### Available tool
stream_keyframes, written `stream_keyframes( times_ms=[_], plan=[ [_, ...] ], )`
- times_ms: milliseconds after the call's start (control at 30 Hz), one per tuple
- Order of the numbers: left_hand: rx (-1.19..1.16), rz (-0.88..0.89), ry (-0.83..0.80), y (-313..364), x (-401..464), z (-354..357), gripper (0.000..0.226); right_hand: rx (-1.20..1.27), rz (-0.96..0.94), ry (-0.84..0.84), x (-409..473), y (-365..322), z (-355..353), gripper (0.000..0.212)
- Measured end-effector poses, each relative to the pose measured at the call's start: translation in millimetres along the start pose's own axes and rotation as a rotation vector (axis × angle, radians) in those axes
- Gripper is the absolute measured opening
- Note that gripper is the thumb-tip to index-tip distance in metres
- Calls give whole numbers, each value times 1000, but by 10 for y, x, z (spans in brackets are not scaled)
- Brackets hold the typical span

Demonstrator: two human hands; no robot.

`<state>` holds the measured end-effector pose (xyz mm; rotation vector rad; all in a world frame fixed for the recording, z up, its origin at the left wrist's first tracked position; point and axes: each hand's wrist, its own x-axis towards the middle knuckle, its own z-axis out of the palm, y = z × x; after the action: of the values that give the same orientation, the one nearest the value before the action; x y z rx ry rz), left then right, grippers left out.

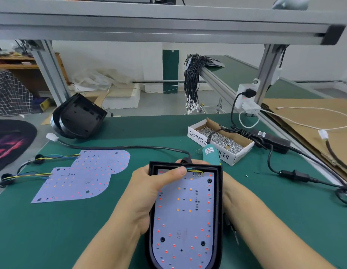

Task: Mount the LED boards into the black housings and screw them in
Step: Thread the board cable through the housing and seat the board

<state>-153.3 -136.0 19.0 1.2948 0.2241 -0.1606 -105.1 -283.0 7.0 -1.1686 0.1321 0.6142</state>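
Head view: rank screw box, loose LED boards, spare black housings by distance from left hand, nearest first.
From the left hand:
1. Loose LED boards, just to its left on the mat.
2. Screw box, up and to the right.
3. Spare black housings, far left at the mat's back edge.

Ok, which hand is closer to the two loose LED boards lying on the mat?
Left. The left hand grips the housing's left edge, just right of the loose LED boards. The right hand sits mostly hidden on the housing's far side.

Left hand (149,193) grips the black housing (219,210), thumb on the LED board (185,220); right hand (229,193) holds the far edge.
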Motion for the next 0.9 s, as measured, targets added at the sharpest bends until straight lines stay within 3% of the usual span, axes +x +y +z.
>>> stream_keyframes(
  times_ms=[67,133,200,267,333,500,633,767,900],
  plan=[
    [23,46,8,-2,-3,5,40,39,-52,-109,-26,-14,62,26],
    [61,100,20,-8,-1,-10,36,-3,-114,-45,-19,-61,49,67],
    [90,153,38,-22,-15,-27,33,-25,-145,-21,-51,-70,40,81],
    [87,195,61,-44,-37,-34,30,-56,-147,-147,32,-63,58,52],
    [32,175,86,-61,-47,-32,21,-25,-168,-130,116,-29,68,21],
    [-49,108,97,-31,-27,-38,11,-88,-376,-51,257,45,48,24],
    [-11,238,71,-13,-41,-39,16,-147,-369,-12,295,4,61,23],
    [63,338,47,-17,-45,-56,44,-209,-323,-78,257,-67,86,16],
    [115,395,55,2,-57,-53,48,-241,-291,-56,271,-113,133,16]
  ],
)
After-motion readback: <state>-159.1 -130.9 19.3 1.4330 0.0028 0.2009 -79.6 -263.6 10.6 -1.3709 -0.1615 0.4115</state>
